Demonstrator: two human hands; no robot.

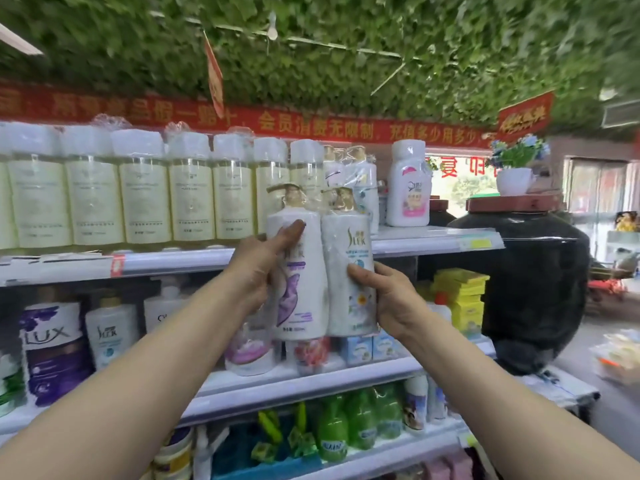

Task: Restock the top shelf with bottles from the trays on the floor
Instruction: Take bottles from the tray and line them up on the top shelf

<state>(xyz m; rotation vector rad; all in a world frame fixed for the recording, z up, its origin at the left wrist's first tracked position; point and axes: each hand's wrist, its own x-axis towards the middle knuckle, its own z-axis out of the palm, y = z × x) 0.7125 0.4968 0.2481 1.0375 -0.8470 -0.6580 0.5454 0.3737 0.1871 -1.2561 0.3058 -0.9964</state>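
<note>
I hold up a plastic-wrapped pair of white pump bottles in front of the top shelf [433, 242]. My left hand [263, 265] grips the left bottle [304, 271], which has a purple print, with its forefinger stretched up the front. My right hand [384, 299] grips the lower side of the right bottle [349, 258], which has a daisy print. The pair is upright, its base level with the second shelf. On the top shelf stand a row of pale yellow bottles [145, 199], similar wrapped pump bottles [360, 174] behind the pair, and a white bottle [408, 188] to the right.
Lower shelves hold LUX bottles [55, 348], green bottles [346, 424] and yellow packs [460, 296]. A big black jar [533, 282] stands at the shelf's right end with a flowerpot [516, 178] on its lid. An aisle opens at the far right.
</note>
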